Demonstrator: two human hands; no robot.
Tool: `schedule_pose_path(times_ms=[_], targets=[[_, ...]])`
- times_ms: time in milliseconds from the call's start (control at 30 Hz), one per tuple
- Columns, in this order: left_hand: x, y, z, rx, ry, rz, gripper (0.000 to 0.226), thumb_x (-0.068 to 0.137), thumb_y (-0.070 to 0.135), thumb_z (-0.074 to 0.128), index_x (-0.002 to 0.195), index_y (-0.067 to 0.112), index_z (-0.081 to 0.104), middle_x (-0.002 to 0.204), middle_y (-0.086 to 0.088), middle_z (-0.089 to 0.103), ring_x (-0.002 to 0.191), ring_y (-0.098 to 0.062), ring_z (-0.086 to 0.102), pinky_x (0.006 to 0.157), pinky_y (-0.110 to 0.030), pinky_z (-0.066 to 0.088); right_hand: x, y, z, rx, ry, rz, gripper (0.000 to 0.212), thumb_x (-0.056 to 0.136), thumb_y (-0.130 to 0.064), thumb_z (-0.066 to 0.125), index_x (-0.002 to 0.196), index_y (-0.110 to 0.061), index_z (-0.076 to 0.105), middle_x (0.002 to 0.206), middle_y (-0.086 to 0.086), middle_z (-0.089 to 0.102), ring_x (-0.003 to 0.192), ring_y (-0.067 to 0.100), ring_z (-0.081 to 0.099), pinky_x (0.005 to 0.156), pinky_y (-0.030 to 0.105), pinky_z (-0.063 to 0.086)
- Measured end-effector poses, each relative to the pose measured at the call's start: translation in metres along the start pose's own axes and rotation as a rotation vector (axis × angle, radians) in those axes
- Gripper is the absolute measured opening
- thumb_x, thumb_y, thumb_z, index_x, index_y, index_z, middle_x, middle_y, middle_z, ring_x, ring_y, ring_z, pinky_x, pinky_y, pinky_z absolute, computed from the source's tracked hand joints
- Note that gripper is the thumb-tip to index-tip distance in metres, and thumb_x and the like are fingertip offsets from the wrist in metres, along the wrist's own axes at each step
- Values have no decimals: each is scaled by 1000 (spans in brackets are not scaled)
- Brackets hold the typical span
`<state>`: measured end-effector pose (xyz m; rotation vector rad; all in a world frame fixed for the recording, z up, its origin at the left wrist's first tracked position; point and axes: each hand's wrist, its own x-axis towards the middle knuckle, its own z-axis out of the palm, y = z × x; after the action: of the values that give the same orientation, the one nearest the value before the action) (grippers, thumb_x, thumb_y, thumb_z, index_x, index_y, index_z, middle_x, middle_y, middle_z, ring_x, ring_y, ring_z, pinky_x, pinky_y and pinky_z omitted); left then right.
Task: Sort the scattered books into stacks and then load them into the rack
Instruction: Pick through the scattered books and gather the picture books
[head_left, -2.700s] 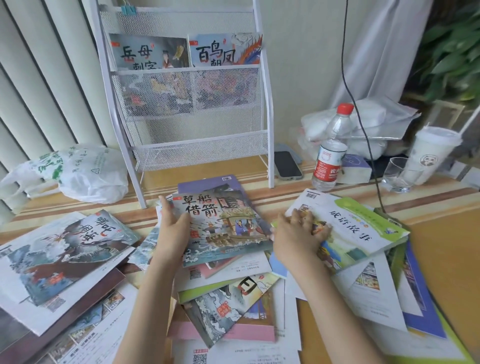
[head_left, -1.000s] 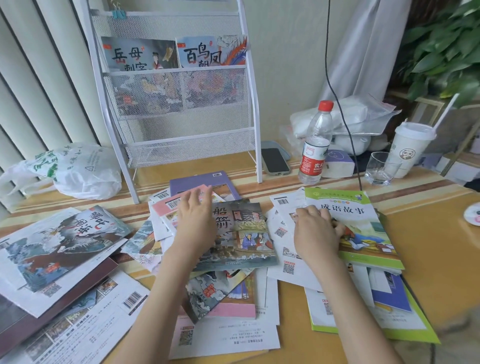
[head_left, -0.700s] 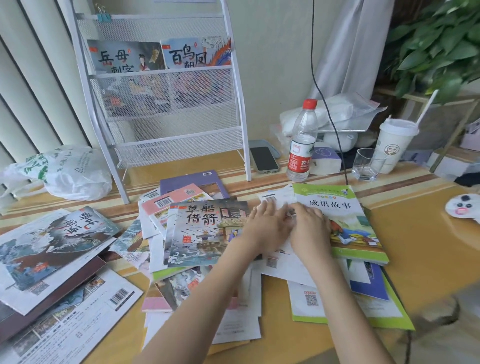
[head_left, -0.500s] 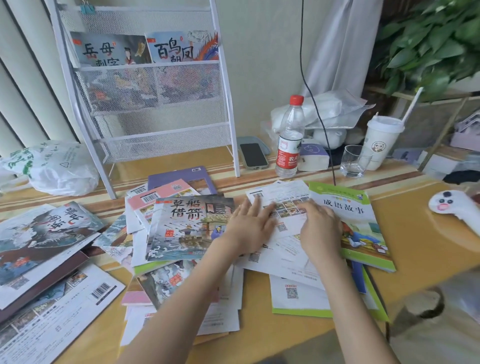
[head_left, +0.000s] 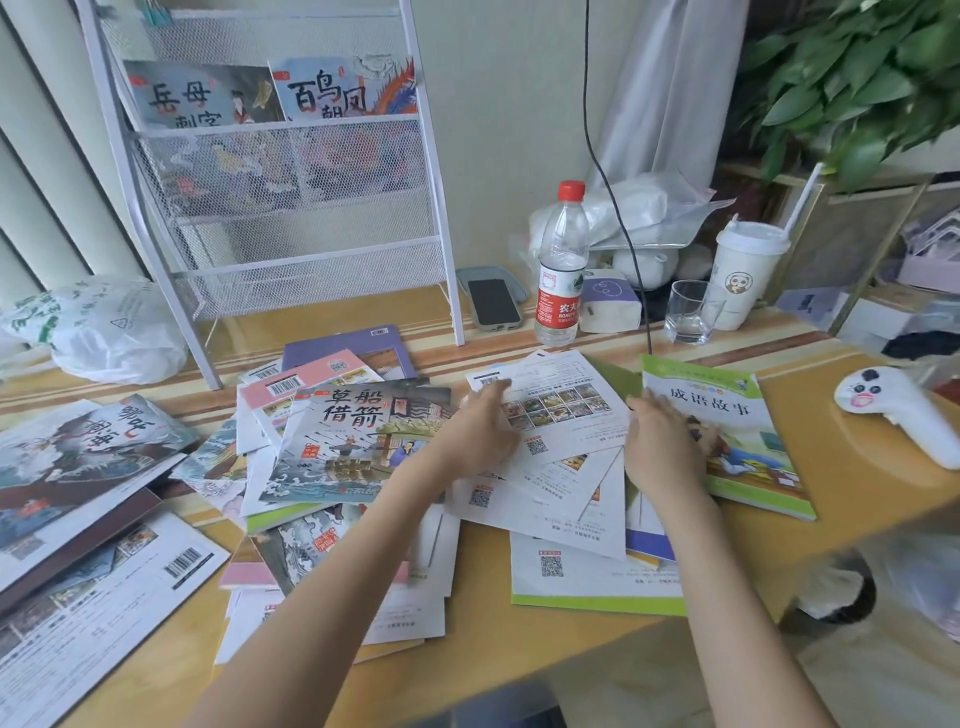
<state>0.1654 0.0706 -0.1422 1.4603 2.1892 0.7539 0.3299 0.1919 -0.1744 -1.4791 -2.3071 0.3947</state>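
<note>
Books are spread across the tabletop (head_left: 519, 649) in loose overlapping heaps. The left hand (head_left: 485, 434) is laid flat, fingers straight and spread, on a white back-cover book (head_left: 563, 415) showing small picture panels and a QR code. The right hand (head_left: 662, 441) is set just beside it, fingers extended and resting on the left edge of a green-bordered storybook (head_left: 737, 431); whether that edge is pinched cannot be told. Just left of the left hand a boat-cover book (head_left: 353, 441) is seen on top of a pile, with pink and purple books beneath its far edge. Further left, a wave-cover book (head_left: 78, 457) is lying on another heap. Beyond the hands a white mesh rack (head_left: 291, 208) is standing upright, with two books held in its upper pocket. Behind the right hand a water bottle (head_left: 561, 270), a phone (head_left: 491, 304), a glass (head_left: 688, 312) and a lidded cup (head_left: 745, 275) are placed.
</note>
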Motion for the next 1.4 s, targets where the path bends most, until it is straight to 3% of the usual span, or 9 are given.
schedule_pose_path(times_ms=[200,333,533,767,867,967,1100,1267,1400], targets=[[5,10,-17,-560,148,-222,87,77,-6,69,148,19,25,143,-12,39,111,-26,53,80,-35,52,-4,-8,3,-30,-16,25,50,98,-45,35,135,-14,46,154,2,29,145,16,15,108,67,-4],[5,2,-28,-948,169,-398,52,79,-6,69,124,2,45,101,-15,66,82,-26,66,73,-37,56,-5,-8,5,-9,2,29,49,98,-45,36,134,-13,45,154,3,29,145,16,16,109,67,-2],[4,2,-19,-961,-191,-397,25,89,8,62,114,6,60,102,-14,70,78,-23,70,66,-32,60,-9,-11,5,-14,36,5,40,98,-39,37,126,-13,48,149,5,38,145,17,16,110,64,-1],[6,19,-30,-925,22,-305,15,86,-4,62,99,4,60,82,-10,68,52,-13,67,45,-24,54,-8,-26,-1,94,154,-53,44,98,-33,41,139,-16,40,147,4,41,143,20,21,113,59,0],[7,36,-49,-837,299,-163,14,88,-1,60,85,11,55,73,-6,60,44,-10,59,37,-16,43,-3,-49,-12,371,154,-116,43,97,-33,45,134,-12,49,142,5,48,133,25,41,112,47,26],[3,47,-58,-576,565,92,7,91,3,57,92,11,58,81,0,65,61,-2,61,53,-15,47,-3,-75,-31,1126,-199,86,54,96,-54,34,115,-13,62,125,12,61,114,28,57,99,44,45],[-9,37,-46,89,726,430,46,85,-9,46,118,15,65,97,-13,73,81,-31,68,67,-34,53,-4,-73,-49,1955,-518,242,85,85,-74,22,123,-6,57,121,22,62,110,38,61,92,58,47],[-12,-4,-20,558,455,731,78,69,-17,41,132,27,55,135,5,55,132,-18,43,112,-52,30,-6,-65,-53,1661,-517,385,63,87,-63,45,100,-4,63,97,21,69,90,32,67,82,44,53],[-16,-14,-15,767,370,411,96,76,-10,41,147,36,-5,159,4,5,145,-20,-12,115,-53,-10,-13,-63,-30,1504,-359,533,13,92,-15,59,80,-8,58,77,9,62,61,21,62,51,29,50]])
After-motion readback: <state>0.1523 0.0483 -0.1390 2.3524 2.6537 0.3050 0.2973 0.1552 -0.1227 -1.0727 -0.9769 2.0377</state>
